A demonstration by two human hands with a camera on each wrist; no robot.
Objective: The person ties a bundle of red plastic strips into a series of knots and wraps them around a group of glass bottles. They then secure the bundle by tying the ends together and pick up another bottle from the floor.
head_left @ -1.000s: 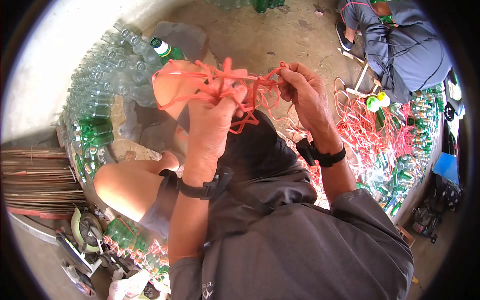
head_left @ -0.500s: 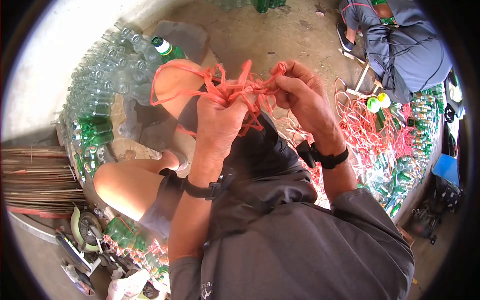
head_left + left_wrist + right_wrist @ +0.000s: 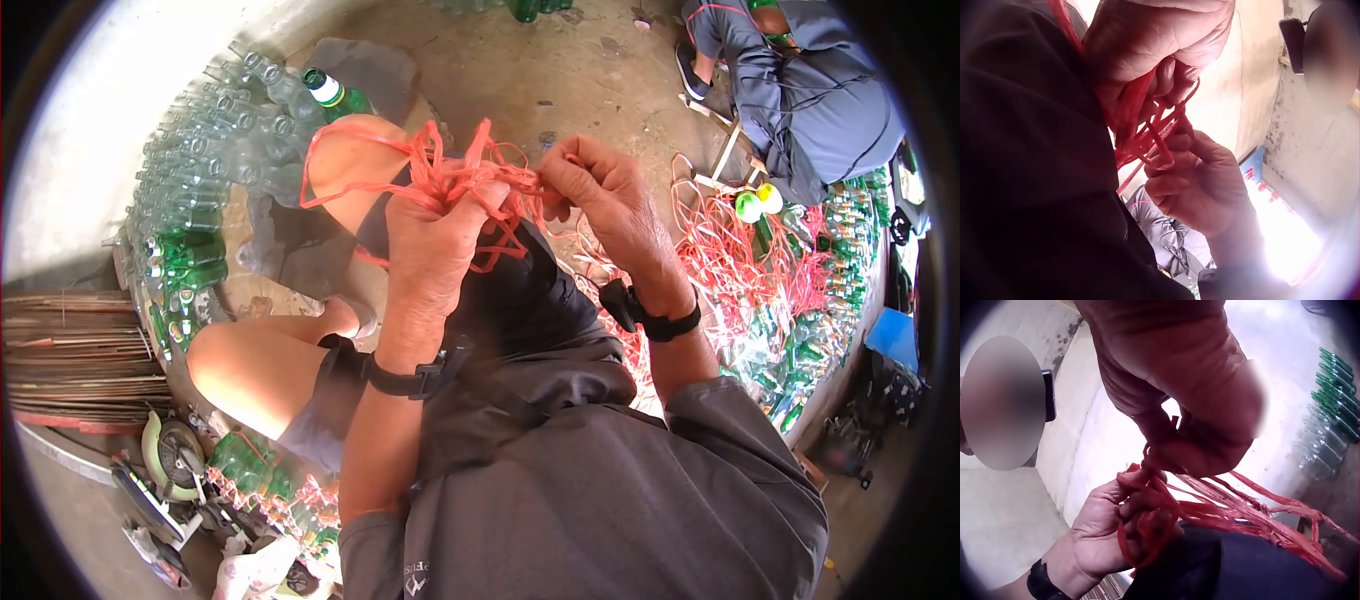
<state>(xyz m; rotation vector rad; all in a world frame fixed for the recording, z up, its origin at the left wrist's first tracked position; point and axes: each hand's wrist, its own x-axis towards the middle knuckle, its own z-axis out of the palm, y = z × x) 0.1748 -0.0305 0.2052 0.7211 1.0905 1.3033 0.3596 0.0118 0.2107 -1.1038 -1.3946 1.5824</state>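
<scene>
A tangled bunch of red plastic strapping twine [image 3: 440, 180] is held above my knees in the head view. My left hand [image 3: 432, 245] grips the bunch, its loops sticking out above and left of the fingers. Close to its right, my right hand [image 3: 605, 200] pinches part of the twine between thumb and curled fingers. In the right wrist view, several strands of twine [image 3: 1235, 506] trail away to the lower right from between the hands. The left wrist view has the right hand [image 3: 1200, 181] just under the left, with twine [image 3: 1160, 147] running between them.
Clear glass bottles [image 3: 215, 150] and green bottles [image 3: 190, 265] are stacked along the left wall. A green bottle [image 3: 335, 97] stands nearer. More loose twine [image 3: 740, 260] lies heaped at right beside bottles [image 3: 845, 260]. Another person [image 3: 800, 95] sits at upper right; wooden strips [image 3: 80, 360] lie at left.
My right hand has come slightly lower and its fingers have shifted on the twine. The left hand has drawn a little down, and the loops above it have bunched and changed shape.
</scene>
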